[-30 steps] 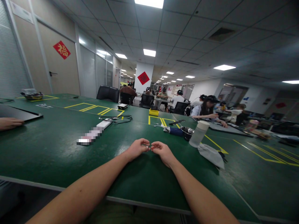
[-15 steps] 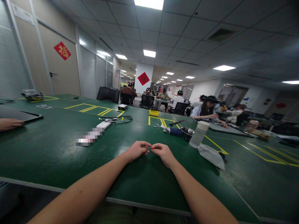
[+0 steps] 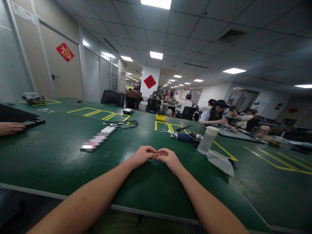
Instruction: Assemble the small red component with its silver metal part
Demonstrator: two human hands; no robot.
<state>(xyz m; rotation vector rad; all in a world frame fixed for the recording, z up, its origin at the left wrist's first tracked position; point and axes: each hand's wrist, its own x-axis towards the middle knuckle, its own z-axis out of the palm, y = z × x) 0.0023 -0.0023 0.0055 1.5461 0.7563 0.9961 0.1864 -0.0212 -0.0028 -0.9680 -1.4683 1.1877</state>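
Left hand (image 3: 144,155) and right hand (image 3: 168,157) are being shown bare, forearms (image 3: 99,188) too, with a tiny spot (image 3: 84,198) being seen on the left. Dark greenish clothing (image 3: 119,222) is being worn lower down, kinda shadowed.

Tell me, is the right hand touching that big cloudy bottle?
Apart. The head view shows the right hand and the bottle with a stretch of bare green tabletop between them.

White-lidded bottle (image 3: 207,140) placed on green table (image 3: 156,188), grey pouch (image 3: 220,162) laid beside the bottle, metal bowl (image 3: 195,139) set just left of it
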